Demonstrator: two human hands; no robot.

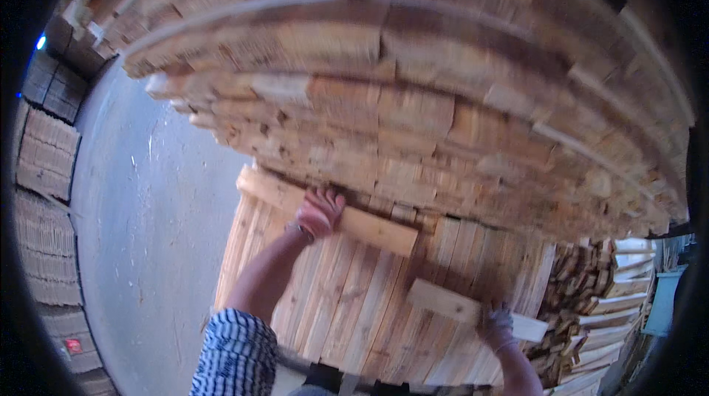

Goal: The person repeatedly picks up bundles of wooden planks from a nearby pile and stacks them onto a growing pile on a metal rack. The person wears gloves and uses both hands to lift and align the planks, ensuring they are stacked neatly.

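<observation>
My left hand (320,213) is closed over a pale wooden board (377,231), its fingers curled across the far edge. That board lies crosswise at the far side of a layer of planks (325,300) set side by side. Nearer and to the right, my right hand (498,326) grips a shorter wooden board (447,302) close to its right end. This board is also crosswise above the planks, and I cannot tell whether it touches them. Blur softens the right fingers.
A tall stack of boards (413,108) rises just beyond the planks. Loose wood pieces (605,315) are piled at the right. More wood stacks (48,149) line the left side across a grey floor (140,197). A light-blue object (665,296) stands at the far right.
</observation>
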